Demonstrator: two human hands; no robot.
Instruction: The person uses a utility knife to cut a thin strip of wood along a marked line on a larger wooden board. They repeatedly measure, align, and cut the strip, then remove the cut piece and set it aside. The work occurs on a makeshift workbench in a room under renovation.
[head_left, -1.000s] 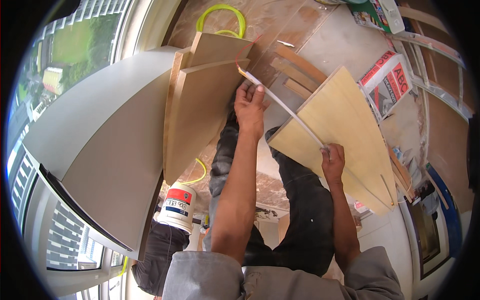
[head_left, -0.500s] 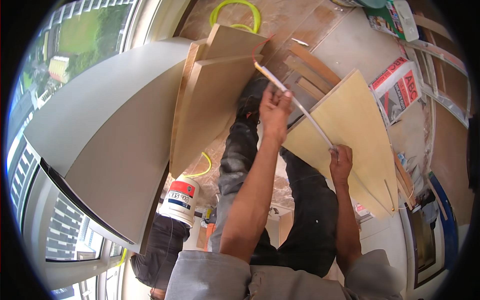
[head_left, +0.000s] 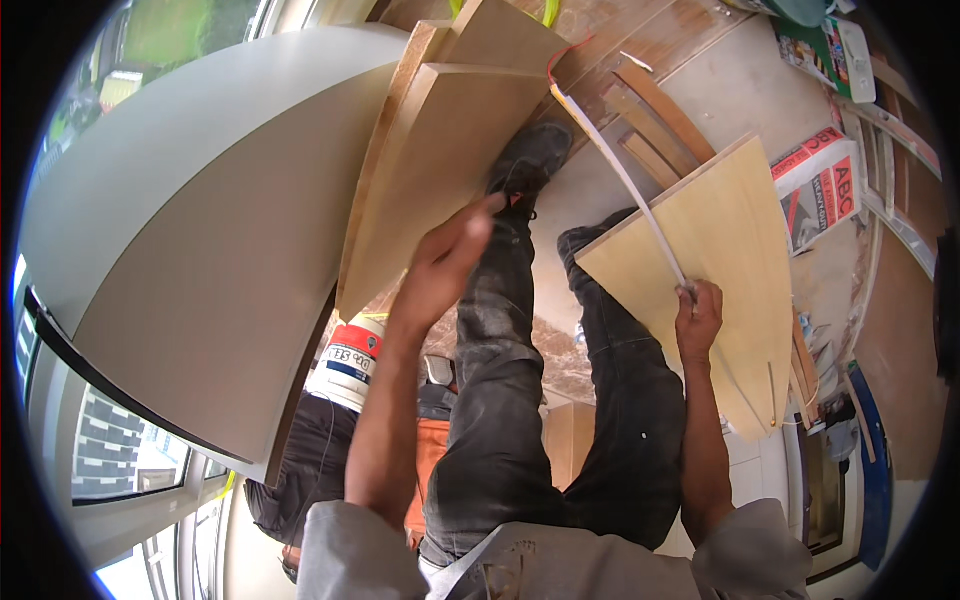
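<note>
My right hand is closed on a long thin white strip, which looks like an LED strip. A thin red wire trails from the strip's yellowish far end. The strip lies slantwise over a pale wooden panel beside my right leg, and a thin line runs on down the panel below my hand. My left hand, blurred by motion, is free of the strip, its fingers partly stretched out. It hovers above my left leg, near the standing boards on the left.
A large grey curved panel stands by the window at left. Below it are a white bucket and a person in dark clothing. Wood offcuts lie ahead, and a printed bag is on the right.
My left hand has let go of the strip and moved left toward the boards. My right hand keeps its hold on the strip. The whole view has shifted slightly.
</note>
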